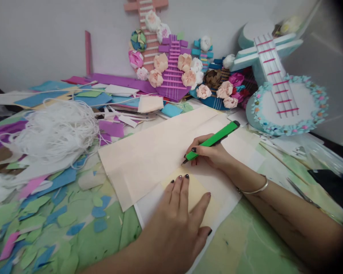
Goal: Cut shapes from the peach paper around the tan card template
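My right hand (207,150) grips a green utility knife (214,140), its tip pointing down at a large cream paper sheet (148,152). The tip is at the upper edge of a smaller pale yellow paper piece (198,186); whether it touches is too fine to tell. Spread flat over that yellow piece is my left hand (178,220), with nothing in its grasp. White paper (145,209) shows underneath, on the green table cover.
Tangled white cord (55,129) and many cut paper scraps (60,219) lie to the left. Paper guitar shapes with flowers, including a purple one (174,70) and a large white-and-teal one (284,95), stand along the back. Scissors (303,192) rest at right.
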Demonstrator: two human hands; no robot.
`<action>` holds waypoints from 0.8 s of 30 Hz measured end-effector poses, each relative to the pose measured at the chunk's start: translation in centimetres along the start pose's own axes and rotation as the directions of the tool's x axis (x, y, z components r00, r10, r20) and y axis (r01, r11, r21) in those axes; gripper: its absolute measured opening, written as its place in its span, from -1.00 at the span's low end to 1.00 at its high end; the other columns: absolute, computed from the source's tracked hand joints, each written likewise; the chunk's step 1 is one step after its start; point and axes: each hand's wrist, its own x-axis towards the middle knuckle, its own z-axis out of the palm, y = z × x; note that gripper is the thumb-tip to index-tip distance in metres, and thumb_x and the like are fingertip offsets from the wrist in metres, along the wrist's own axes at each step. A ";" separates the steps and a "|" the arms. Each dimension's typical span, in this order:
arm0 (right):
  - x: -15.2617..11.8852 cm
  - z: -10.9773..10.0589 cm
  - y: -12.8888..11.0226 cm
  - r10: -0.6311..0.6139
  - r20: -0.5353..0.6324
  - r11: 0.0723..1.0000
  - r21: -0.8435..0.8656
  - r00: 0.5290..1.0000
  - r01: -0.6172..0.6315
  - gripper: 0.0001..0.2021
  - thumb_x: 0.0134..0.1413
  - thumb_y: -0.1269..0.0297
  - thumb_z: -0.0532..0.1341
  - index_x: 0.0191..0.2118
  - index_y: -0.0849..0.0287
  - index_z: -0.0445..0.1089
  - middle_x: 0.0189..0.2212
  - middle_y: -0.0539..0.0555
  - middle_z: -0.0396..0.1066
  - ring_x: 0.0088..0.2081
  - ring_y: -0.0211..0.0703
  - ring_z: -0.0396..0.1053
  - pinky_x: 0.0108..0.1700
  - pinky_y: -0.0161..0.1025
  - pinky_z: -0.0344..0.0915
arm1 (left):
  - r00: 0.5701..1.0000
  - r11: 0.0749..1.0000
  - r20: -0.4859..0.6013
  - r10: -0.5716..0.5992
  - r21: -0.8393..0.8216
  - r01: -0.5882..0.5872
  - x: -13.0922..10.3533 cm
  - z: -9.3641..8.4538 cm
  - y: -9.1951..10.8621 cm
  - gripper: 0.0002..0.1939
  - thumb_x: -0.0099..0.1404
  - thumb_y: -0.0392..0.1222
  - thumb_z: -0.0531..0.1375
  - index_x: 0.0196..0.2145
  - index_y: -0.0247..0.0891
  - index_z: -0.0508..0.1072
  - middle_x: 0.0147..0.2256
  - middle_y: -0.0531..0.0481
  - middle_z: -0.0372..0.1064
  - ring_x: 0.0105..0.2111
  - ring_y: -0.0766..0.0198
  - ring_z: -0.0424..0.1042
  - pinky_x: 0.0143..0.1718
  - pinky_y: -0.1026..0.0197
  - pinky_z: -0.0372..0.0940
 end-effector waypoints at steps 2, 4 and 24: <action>0.0 0.0 0.0 0.005 0.003 1.000 -0.008 1.000 -0.005 -0.88 -0.11 0.35 0.30 -0.51 0.32 0.49 -0.59 0.13 0.51 -0.65 -0.20 0.40 -0.60 -0.32 0.36 | 1.000 1.000 -0.005 0.002 0.004 -0.002 0.0 -0.1 0.0 -0.45 0.38 0.08 -0.04 0.19 -0.27 0.28 0.06 -0.58 0.27 0.09 -0.30 0.24 -0.06 -0.15 0.34; 0.0 0.1 0.0 0.009 -0.007 1.000 0.000 1.000 -0.009 -0.88 -0.12 0.34 0.31 -0.51 0.32 0.48 -0.59 0.13 0.51 -0.65 -0.20 0.39 -0.61 -0.32 0.35 | 1.000 1.000 -0.001 0.003 -0.001 -0.003 0.0 -0.1 0.0 -0.44 0.37 0.08 -0.03 0.19 -0.27 0.28 0.06 -0.59 0.26 0.09 -0.30 0.24 -0.06 -0.15 0.34; 0.0 -0.2 0.2 0.017 -0.016 0.999 0.028 1.000 -0.016 -0.88 -0.12 0.34 0.32 -0.50 0.31 0.48 -0.57 0.13 0.52 -0.65 -0.19 0.40 -0.61 -0.30 0.37 | 1.000 1.000 0.016 -0.006 -0.021 0.007 -0.3 0.1 0.1 -0.44 0.38 0.09 -0.03 0.21 -0.26 0.25 0.08 -0.56 0.25 0.11 -0.31 0.22 -0.04 -0.17 0.33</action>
